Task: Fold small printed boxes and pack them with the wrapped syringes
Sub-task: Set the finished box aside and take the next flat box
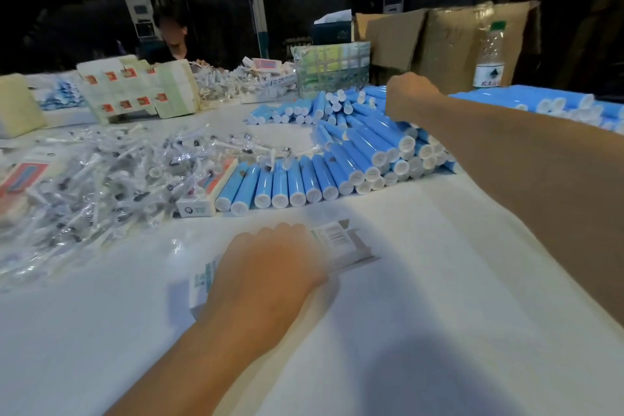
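Our left hand (270, 267) lies over a small printed box (341, 241) near the bench's (439, 297) front edge, fingers curled down onto it; we cannot tell whether they grip it or only press. Our right hand (410, 96) reaches across to the heap of blue tubes (364, 142) toward the far right of the bench, its fingers turned away, so their state is hidden. To do this step well, we judge we should keep the box pinned flat with its open end facing right, so filling goes in cleanly. The box is white with green and grey print, flaps open at its right end. The wrapped syringes (101, 179) lie piled toward the left edge.
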{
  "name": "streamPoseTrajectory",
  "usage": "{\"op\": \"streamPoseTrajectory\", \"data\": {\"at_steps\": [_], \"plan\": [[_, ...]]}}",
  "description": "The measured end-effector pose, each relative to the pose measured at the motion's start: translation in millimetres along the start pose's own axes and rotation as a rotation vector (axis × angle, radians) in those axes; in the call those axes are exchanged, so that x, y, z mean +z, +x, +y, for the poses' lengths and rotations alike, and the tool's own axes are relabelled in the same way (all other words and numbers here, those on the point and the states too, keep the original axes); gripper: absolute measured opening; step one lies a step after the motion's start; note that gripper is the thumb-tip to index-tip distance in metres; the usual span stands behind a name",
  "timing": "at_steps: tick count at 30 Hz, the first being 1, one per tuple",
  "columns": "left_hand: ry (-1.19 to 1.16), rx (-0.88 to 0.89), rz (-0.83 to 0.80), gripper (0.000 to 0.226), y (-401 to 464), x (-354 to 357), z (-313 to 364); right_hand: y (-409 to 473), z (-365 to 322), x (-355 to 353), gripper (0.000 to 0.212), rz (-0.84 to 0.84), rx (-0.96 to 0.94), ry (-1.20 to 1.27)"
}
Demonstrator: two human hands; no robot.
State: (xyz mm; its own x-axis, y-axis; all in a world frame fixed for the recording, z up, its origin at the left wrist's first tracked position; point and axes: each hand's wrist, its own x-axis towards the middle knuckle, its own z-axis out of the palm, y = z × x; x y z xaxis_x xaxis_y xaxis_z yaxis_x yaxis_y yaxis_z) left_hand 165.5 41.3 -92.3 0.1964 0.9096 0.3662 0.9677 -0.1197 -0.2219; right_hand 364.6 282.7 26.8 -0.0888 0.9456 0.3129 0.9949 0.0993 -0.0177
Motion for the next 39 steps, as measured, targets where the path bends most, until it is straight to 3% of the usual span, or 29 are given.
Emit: {"op": "streamPoseTrajectory", "data": {"at_steps": [5, 8, 11, 15, 18, 20, 24, 26, 29, 31, 35, 38, 39], "plan": [[-0.016, 0.004, -0.006, 0.075, 0.2, -0.4, 0.1, 6.9, -11.5, -8.2, 0.007, -0.120, 0.080, -0.060], [-0.029, -0.006, -0.007, 0.071, 0.4, 0.1, -0.5, 4.8, -13.8, -10.7, 0.018, -0.069, 0.067, -0.001], [-0.014, -0.044, 0.015, 0.076, 1.1, -2.3, -2.4, -11.6, -13.2, -23.3, 0.035, 0.047, 0.079, 0.347], [-0.030, -0.134, 0.044, 0.079, 2.2, -10.6, -3.4, -73.7, -11.5, -28.3, 0.019, 0.049, 0.126, 1.092], [-0.078, -0.188, 0.086, 0.077, 3.4, -15.5, -3.3, -129.7, -10.1, -9.3, 0.066, -0.061, 0.148, 1.526], [-0.084, -0.199, 0.117, 0.078, 1.9, -18.0, -0.2, -160.2, -13.4, 4.2, 0.083, -0.047, 0.144, 1.653], [-0.065, -0.184, 0.107, 0.077, -0.1, -19.0, 5.8, -193.4, -27.4, 23.3, 0.091, 0.022, 0.085, 1.705], [-0.077, -0.185, 0.115, 0.075, -1.9, -19.5, 6.1, -200.1, -31.4, 25.6, 0.087, 0.029, 0.064, 1.754], [-0.093, -0.181, 0.140, 0.070, -6.1, -19.4, 6.3, -200.6, -28.0, 22.9, 0.044, 0.066, 0.115, 1.837], [-0.085, -0.171, 0.141, 0.069, -7.1, -18.8, 6.8, -197.2, -23.0, 22.2, 0.027, 0.118, 0.270, 1.872], [-0.082, -0.180, 0.141, 0.070, -5.5, -18.6, 7.5, -194.0, -15.4, 23.5, 0.042, 0.194, 0.410, 1.890], [-0.086, -0.177, 0.139, 0.069, -4.1, -17.1, 7.5, -200.2, -20.2, 29.5, 0.012, 0.176, 0.297, 1.683], [-0.091, -0.179, 0.142, 0.068, -4.2, -16.8, 7.5, -203.1, -23.3, 31.9, 0.019, 0.150, 0.246, 1.608]]}}
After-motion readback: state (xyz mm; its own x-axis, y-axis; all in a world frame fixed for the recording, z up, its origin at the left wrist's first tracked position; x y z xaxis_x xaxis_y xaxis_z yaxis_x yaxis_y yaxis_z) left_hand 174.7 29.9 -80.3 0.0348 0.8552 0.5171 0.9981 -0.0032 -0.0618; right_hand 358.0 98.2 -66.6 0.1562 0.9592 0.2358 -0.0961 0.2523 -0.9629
